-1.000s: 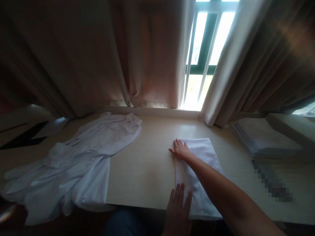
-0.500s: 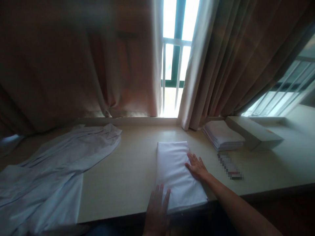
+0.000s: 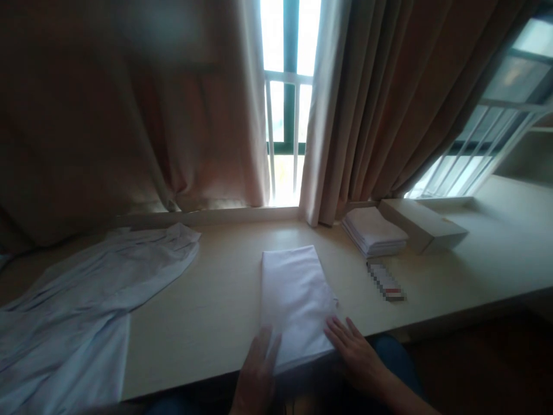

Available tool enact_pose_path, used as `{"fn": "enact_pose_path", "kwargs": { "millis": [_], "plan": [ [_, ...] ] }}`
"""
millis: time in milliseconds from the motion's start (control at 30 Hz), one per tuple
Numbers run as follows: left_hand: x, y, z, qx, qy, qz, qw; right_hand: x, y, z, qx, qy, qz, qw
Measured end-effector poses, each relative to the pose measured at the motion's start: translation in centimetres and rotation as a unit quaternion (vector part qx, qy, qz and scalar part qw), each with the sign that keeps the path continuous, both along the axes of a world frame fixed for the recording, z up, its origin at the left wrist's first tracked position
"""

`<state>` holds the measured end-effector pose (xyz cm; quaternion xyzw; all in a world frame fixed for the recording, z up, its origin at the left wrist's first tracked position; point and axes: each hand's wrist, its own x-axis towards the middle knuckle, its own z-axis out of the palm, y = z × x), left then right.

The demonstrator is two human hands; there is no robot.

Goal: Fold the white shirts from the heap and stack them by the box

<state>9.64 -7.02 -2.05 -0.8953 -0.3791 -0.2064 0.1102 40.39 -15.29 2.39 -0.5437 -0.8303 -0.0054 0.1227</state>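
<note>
A white folded cloth (image 3: 291, 294) lies flat on the pale desk (image 3: 207, 323), its near edge at the desk's front. My left hand (image 3: 258, 360) rests at its near left corner, fingers stretched out and slightly blurred. At the near right corner, my right hand (image 3: 352, 349) touches the cloth's edge with extended fingers. Neither hand grips it; both are open. Light wrinkles run across the cloth's surface, and a small bit of fabric sticks out on its right side.
Loose white garments (image 3: 99, 294) spread over the desk's left side. To the right are a stack of folded white cloths (image 3: 374, 230), a pale box (image 3: 425, 225) and a pixelated oblong object (image 3: 386, 282). Brown curtains (image 3: 367, 104) hang at the back around a bright window (image 3: 287, 115).
My right hand has slid down the cloth's right edge toward me, to its near corner. The left hand stays by the near left corner. The view has turned slightly right.
</note>
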Motion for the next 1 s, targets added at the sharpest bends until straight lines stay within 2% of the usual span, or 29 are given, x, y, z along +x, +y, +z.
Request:
{"fn": "enact_pose_path", "kwargs": {
  "millis": [133, 233, 500, 633, 733, 867, 933, 1000],
  "plan": [
    [-1.0, -0.6, -0.3, 0.004, 0.031, -0.015, 0.999, 0.9, -0.9, -3.2, 0.049, -0.004, -0.033, 0.998],
    [-1.5, -1.1, -0.1, 0.008, 0.036, -0.028, 0.999, 0.6, -0.7, -4.3, 0.062, 0.009, -0.056, 0.996],
    [-1.7, -1.4, 0.1, 0.016, 0.028, -0.033, 0.999, -0.1, -0.9, -4.8, 0.078, 0.024, -0.116, 0.990],
    [-1.1, -1.7, 0.9, 0.011, 0.009, -0.035, 0.999, -0.5, -0.8, -4.1, 0.091, 0.071, -0.162, 0.980],
    [1.2, -2.5, 2.2, 0.016, -0.003, -0.035, 0.999, -1.3, -0.1, -2.6, 0.110, 0.103, -0.173, 0.973],
    [7.4, -3.6, 4.5, -0.025, -0.038, -0.038, 0.998, -3.4, 1.4, 0.3, 0.162, 0.137, -0.147, 0.966],
    [10.6, -3.4, 5.8, -0.048, -0.091, -0.005, 0.995, -4.7, 1.8, 1.6, 0.172, 0.167, -0.137, 0.961],
    [12.7, -3.0, 6.9, -0.065, -0.130, 0.015, 0.989, -5.7, 1.5, 2.6, 0.160, 0.213, -0.134, 0.954]
  ]
}}
